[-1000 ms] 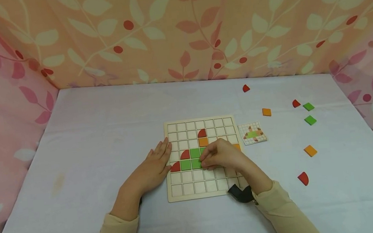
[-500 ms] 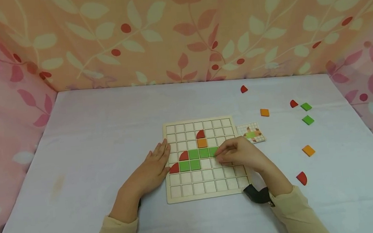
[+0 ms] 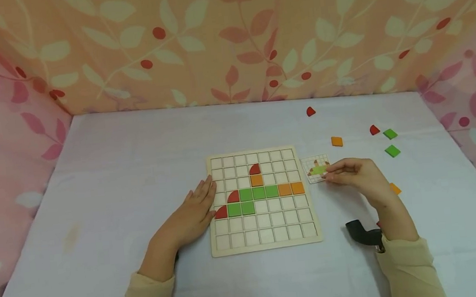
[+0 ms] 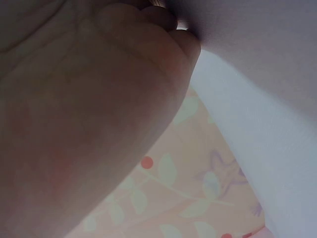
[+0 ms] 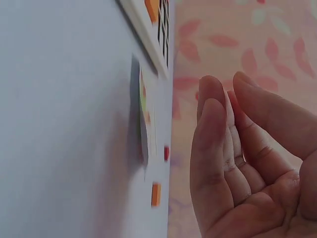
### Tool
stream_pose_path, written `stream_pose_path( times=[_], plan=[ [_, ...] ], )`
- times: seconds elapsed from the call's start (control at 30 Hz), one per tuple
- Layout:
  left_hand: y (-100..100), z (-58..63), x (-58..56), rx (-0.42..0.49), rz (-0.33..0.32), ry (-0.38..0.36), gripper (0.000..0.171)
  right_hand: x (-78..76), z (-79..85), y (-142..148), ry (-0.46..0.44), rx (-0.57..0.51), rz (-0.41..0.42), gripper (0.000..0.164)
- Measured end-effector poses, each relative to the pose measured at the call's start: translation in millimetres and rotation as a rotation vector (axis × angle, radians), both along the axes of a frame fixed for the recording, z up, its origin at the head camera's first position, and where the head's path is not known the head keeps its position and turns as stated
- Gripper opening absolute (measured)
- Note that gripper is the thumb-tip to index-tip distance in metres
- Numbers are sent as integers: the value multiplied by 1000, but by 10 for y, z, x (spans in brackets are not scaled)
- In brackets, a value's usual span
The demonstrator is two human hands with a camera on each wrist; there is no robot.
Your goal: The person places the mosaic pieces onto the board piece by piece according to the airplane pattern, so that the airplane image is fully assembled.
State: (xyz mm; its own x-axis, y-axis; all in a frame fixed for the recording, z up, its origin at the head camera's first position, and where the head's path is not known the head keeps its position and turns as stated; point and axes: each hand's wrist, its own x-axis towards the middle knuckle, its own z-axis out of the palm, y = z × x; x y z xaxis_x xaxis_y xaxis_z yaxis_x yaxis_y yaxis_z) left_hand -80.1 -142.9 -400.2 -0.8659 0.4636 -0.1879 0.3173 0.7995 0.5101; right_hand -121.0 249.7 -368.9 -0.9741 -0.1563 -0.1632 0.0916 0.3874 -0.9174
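A pale wooden grid board (image 3: pixel 253 238) lies on the white cloth. My left hand (image 3: pixel 193 215) rests on the board's left edge with straight fingers; in the left wrist view its palm side (image 4: pixel 89 124) fills much of the picture. Green square tiles (image 3: pixel 259 193), orange square tiles (image 3: pixel 284 189) and red quarter-round tiles (image 3: pixel 255 169) sit in some of the cells. Right of the board is a small pattern card (image 3: pixel 314 166). Over the card's right edge hovers my right hand (image 3: pixel 363 179); the right wrist view shows its bent fingers (image 5: pixel 210 148) and thumb apart, holding nothing.
Loose tiles lie to the right: a red quarter-round (image 3: pixel 310 111) at the back, an orange square (image 3: pixel 337 142), two green squares (image 3: pixel 392 151), another red one (image 3: pixel 374 129). My right arm partly covers an orange tile (image 3: pixel 395 188). A patterned curtain (image 3: pixel 227 39) borders the table.
My right hand has moved right, from the green tiles on the board to the card. Two orange tiles in the green row now show fully. The left hand has stayed put.
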Motion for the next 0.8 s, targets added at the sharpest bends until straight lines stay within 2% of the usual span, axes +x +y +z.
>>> stream_pose_path(
  times=[0.17,0.4,0.57,0.8],
  plan=[
    [-10,28,5,3,7,-7,63,-26,8,274,49,-64,-77,26],
    [-13,51,19,4,10,-11,62,-15,35,595,1,-235,-190,12],
    [1,60,17,6,2,-5,62,6,20,770,16,-369,-210,10],
    [19,36,0,10,-11,1,62,29,-7,902,-11,-411,-254,11]
  ],
)
